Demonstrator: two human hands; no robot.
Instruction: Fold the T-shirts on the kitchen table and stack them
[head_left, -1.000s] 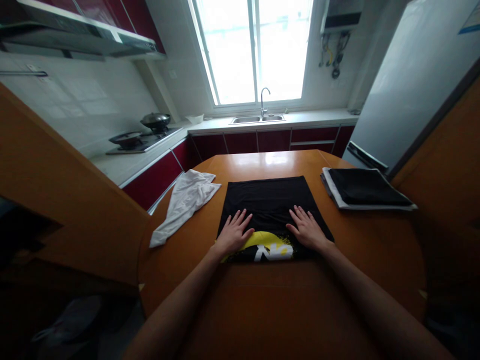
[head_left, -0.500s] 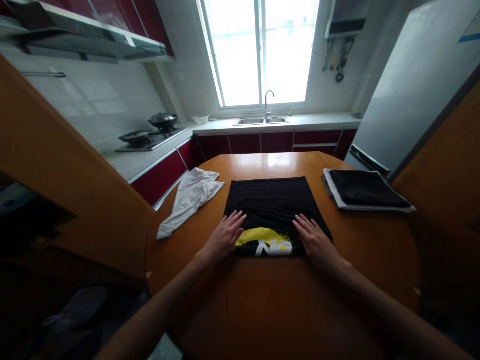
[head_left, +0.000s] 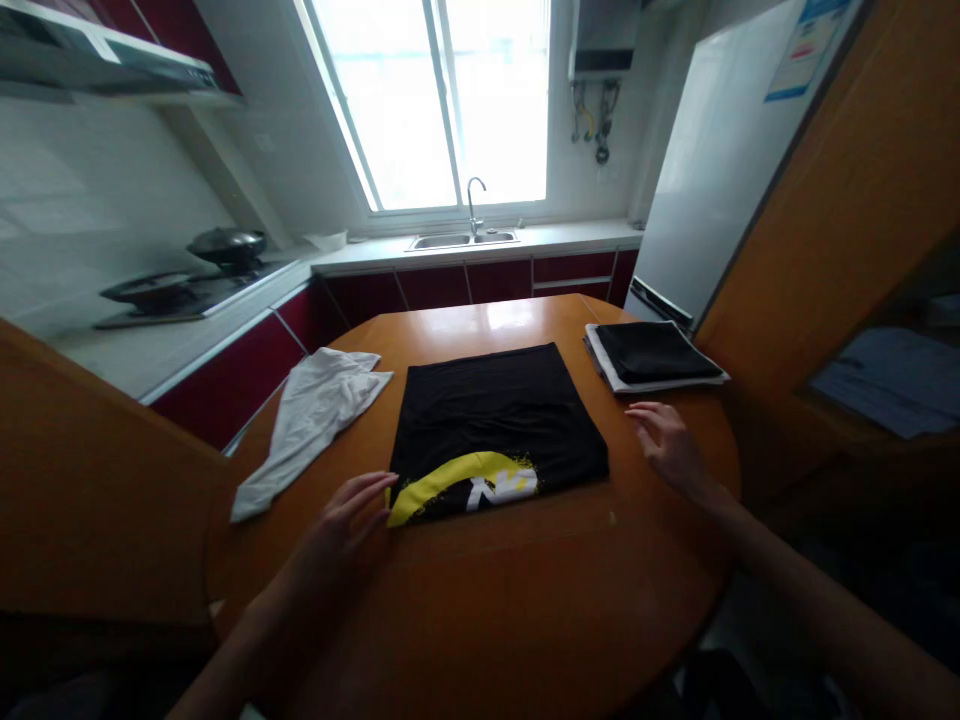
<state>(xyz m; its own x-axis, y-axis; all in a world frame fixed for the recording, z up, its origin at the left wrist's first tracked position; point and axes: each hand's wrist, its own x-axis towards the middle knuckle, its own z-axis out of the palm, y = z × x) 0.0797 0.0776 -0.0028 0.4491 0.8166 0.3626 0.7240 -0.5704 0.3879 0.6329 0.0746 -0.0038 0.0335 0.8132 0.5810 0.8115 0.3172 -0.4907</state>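
Note:
A folded black garment (head_left: 487,400) with a yellow and white print along its near edge lies flat in the middle of the table. At its near left corner is my left hand (head_left: 349,510), fingertips at the cloth's edge, thumb and fingers apart. My right hand (head_left: 667,445) is off the garment, to its right, with fingers loosely stretched and nothing in them. Just beyond that hand lies a stack of folded cloths (head_left: 660,352), black on top with white below. A crumpled white cloth (head_left: 311,415) rests on the left side of the table.
The wooden table (head_left: 510,590) has rounded ends. Past it runs a counter with a sink (head_left: 442,241) and a tap under the window. Pans (head_left: 225,243) sit on the stove at left. A fridge (head_left: 712,170) stands at right.
The view has turned right. Both hands, earlier flat on the black garment, have moved apart: the left to its near left corner, the right off it towards the folded stack.

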